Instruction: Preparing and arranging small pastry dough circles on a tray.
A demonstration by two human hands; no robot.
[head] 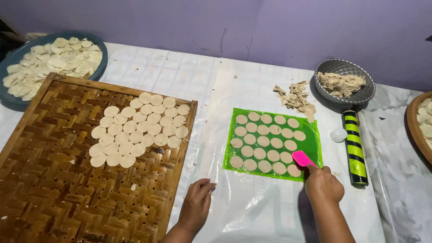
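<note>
A person's right hand (pixel 323 184) closes around a pink spatula (pixel 303 158), its blade laid on the lower right corner of a green mat (pixel 315 135) that carries rows of pale dough discs (pixel 263 142). The blade rests just beside, perhaps on, the last disc of the bottom row; the angle makes it hard to tell which. The left hand (pixel 197 204) lies flat with fingers loosely spread on the clear plastic sheet (pixel 234 81) covering the table, below and left of the mat, holding nothing.

A woven bamboo tray (pixel 49 180) sits at the left, bearing a tight cluster of overlapping discs (pixel 137 130) in its upper right part. Behind it, a blue-grey bowl (pixel 9 60) is heaped with more cut rounds. To the right of the mat, a yellow-and-black striped rolling pin (pixel 353 148) lies lengthwise, with a small white cap-like object (pixel 338 134) touching its left side. A grey fluted bowl (pixel 366 92) near the wall holds dough scraps, and more dough trimmings (pixel 294 99) are scattered on the plastic beside it. The rim of a brown wooden dish (pixel 416 130) shows at the far right edge. A plain lilac wall (pixel 180 22) backs the table.
</note>
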